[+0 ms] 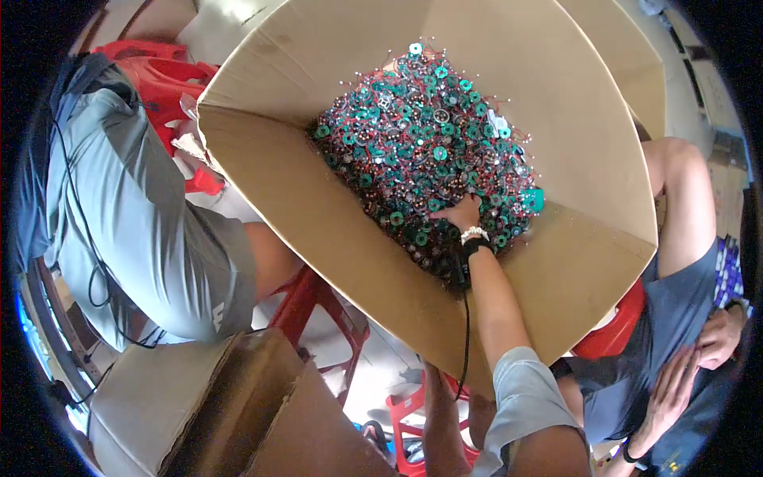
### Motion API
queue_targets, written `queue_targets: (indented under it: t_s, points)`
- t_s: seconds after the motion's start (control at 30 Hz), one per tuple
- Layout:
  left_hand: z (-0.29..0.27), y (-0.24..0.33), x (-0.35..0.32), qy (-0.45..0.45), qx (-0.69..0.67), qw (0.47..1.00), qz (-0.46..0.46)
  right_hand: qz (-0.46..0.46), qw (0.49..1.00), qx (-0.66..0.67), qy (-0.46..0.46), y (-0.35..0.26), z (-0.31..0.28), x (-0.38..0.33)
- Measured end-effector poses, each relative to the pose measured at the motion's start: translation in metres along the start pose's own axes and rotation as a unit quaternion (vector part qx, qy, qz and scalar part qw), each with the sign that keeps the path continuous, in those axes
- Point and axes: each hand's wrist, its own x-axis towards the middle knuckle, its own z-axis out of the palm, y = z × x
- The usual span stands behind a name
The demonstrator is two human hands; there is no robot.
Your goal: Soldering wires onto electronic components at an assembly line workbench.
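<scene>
The right hand (461, 213) reached deep into the big cardboard box (572, 135), fingers dug into the heap of small green-and-red wired coil parts (413, 135); whether they pinched one, I couldn't tell. Better to lift one clear, wires untangled. The left hand stayed unseen.

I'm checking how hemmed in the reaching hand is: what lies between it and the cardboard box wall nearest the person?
In the head view, only more small teal-and-red wired round parts lie between the right hand and the brown cardboard box wall.
</scene>
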Motion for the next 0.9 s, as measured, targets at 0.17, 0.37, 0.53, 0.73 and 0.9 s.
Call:
queue_targets:
  t_s: [0.17, 0.37, 0.53, 0.73, 0.9]
  points:
    - [-0.002, -0.002, 0.002, 0.003, 0.009, 1.000, 0.012, -0.034, 0.999, -0.016, -0.035, 0.033, 0.007, 0.007]
    - [-0.008, -0.006, -0.003, 0.008, 0.020, 1.000, 0.019, 0.013, 0.974, 0.211, -0.084, 0.048, -0.015, -0.019]
    - [-0.020, 0.000, -0.009, 0.014, 0.018, 0.999, 0.033, 0.058, 0.771, 0.571, -0.276, 0.040, -0.050, -0.044]
    - [-0.068, 0.036, -0.009, 0.042, 0.004, 0.998, 0.042, 0.038, 0.698, 0.636, -0.327, 0.018, -0.092, -0.098]
    - [-0.098, 0.041, -0.059, 0.080, -0.020, 0.995, 0.050, 0.034, 0.622, 0.725, -0.292, 0.023, -0.143, -0.158]
